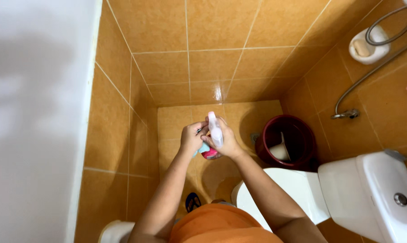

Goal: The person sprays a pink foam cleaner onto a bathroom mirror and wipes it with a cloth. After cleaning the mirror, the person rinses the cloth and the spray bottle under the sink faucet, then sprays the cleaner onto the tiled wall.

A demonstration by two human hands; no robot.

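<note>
The room is a small bathroom with orange tile walls (212,63) and an orange tile floor (176,121). A white door (32,121) fills the left side. A white toilet (298,189) sits near on the right, with its tank (383,193) at the right edge. A dark red bucket (286,139) stands on the floor beyond the toilet, with a white scoop inside. A hose (370,72) hangs on the right wall under a soap dish (368,47).

The bottle (215,130) is in the middle of the scene, held up over the floor. It is small and clear with a white spray top. To do this well, I think the bottle should stay upright and be held firmly while the other hand works at it.

The right hand (228,141) has its fingers curled tight around the bottle. A pink and blue thing (209,153) peeks out below; I cannot tell what it is. The left hand (192,137) has its fingers bent close, touching the bottle's side near the top.
</note>
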